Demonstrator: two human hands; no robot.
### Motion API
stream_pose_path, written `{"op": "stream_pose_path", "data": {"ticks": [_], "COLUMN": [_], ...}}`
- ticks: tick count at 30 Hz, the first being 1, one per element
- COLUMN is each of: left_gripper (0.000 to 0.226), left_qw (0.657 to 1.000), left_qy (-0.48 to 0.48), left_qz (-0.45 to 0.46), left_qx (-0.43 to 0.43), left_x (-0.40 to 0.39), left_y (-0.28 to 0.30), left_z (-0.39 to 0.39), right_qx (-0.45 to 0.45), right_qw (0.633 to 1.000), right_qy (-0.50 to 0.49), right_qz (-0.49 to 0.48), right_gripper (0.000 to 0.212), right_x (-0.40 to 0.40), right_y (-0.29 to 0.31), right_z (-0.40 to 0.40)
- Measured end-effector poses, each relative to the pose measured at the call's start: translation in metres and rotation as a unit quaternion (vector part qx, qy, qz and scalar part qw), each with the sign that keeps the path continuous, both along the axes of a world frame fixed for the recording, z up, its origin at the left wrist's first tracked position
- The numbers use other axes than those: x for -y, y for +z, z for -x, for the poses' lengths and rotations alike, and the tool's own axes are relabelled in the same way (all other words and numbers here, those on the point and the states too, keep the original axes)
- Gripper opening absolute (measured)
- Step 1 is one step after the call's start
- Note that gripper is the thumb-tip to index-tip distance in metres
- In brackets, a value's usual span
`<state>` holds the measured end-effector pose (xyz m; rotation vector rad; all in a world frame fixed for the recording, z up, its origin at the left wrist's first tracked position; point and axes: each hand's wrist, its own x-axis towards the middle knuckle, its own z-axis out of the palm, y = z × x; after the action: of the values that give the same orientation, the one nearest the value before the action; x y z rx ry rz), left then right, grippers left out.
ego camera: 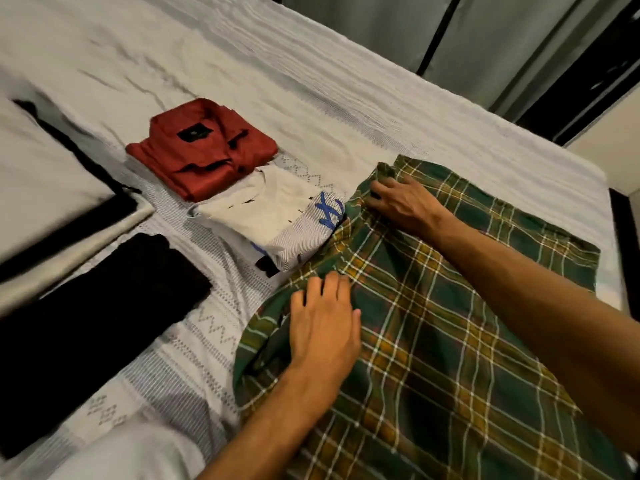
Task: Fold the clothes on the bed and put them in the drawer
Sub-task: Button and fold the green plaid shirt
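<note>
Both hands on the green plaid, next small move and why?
Probably fold the left edge inward: the green plaid garment lies spread, unfolded, with the left hand and right hand curled along that edge, beside the folded white shirt.

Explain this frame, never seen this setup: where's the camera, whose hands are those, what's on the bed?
There is no robot here: a person folds clothes bare-handed. The single picture comes from a wide-angle camera on their head, looking forward and down.

The left hand lies on a green plaid shirt spread over the bed, fingers curling into a fold. The right hand grips the shirt's far edge.

Already folded beside it: a red shirt, a white garment with blue print, and a black one. A pillow lies at the left. No drawer is in view.
</note>
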<state>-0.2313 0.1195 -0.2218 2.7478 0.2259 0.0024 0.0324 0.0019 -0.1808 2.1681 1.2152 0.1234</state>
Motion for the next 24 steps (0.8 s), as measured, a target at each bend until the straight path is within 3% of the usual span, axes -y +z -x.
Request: {"op": "stream_pose_path", "data": {"ticks": [5,8,12,14,16,18,20,24], "left_gripper": [0.042,0.028,0.032,0.039,0.043,0.041,0.034,0.028], "left_qw": [0.995,0.992,0.993,0.989,0.982,0.976,0.974,0.977], "left_qy": [0.097,0.104,0.098,0.108,0.118,0.124,0.122,0.082], "left_qz": [0.009,0.05,0.049,0.087,0.141,0.176,0.191,0.195], "left_qx": [-0.011,-0.045,-0.051,-0.043,-0.033,-0.026,-0.011,0.02], "left_x": [-0.016,-0.029,-0.037,-0.042,-0.046,-0.048,-0.048,-0.044], "left_y": [0.001,0.007,0.015,0.017,0.019,0.018,0.019,0.02], "left_z": [-0.011,-0.02,-0.022,-0.023,-0.023,-0.022,-0.022,-0.023], "right_qx": [0.081,0.091,0.084,0.057,-0.022,-0.148,-0.224,-0.179], "right_qw": [0.996,0.996,0.996,0.996,0.979,0.941,0.921,0.953], "right_qy": [0.031,0.011,-0.027,-0.051,-0.135,-0.222,-0.248,-0.196], "right_qz": [0.014,0.01,0.003,-0.045,-0.152,-0.21,-0.201,-0.145], "right_gripper": [0.05,0.041,0.028,0.021,0.022,0.039,0.05,0.041], "right_x": [-0.009,-0.014,-0.017,-0.012,-0.006,-0.004,-0.002,0.011], "right_y": [0.001,0.009,0.021,0.022,0.02,0.015,0.011,0.015], "right_z": [-0.044,-0.064,-0.085,-0.094,-0.101,-0.105,-0.109,-0.111]}}
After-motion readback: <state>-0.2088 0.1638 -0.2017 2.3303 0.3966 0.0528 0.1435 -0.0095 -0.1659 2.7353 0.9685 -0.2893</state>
